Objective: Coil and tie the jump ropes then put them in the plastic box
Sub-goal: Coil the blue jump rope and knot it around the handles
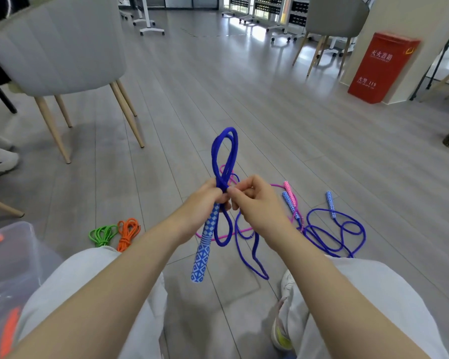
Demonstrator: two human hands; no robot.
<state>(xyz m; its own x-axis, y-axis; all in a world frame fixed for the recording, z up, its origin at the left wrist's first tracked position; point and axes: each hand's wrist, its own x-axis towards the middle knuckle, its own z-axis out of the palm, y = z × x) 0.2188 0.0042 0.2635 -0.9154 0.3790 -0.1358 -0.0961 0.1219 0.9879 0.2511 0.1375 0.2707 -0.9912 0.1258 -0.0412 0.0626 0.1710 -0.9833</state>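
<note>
The red box (381,67) by the pillar at the right carries white Chinese characters and the number 119. In front of the seated person, the left hand (205,196) grips a bundle of blue rope (224,151) together with its blue-and-white patterned handle (204,251), the fingers curled round both; loops stand up above the fist. The right hand (254,200) pinches a strand of the same rope with thumb and fingertips, touching the left hand. On the floor beyond lie a loose purple rope (333,235) and a pink rope (290,195), tangled. A coiled green rope (103,235) and orange rope (127,233) lie just beside each other at the left. The clear plastic box (13,255) sits at the lower left, near the knee. A grey chair (62,47) stands behind.
</note>
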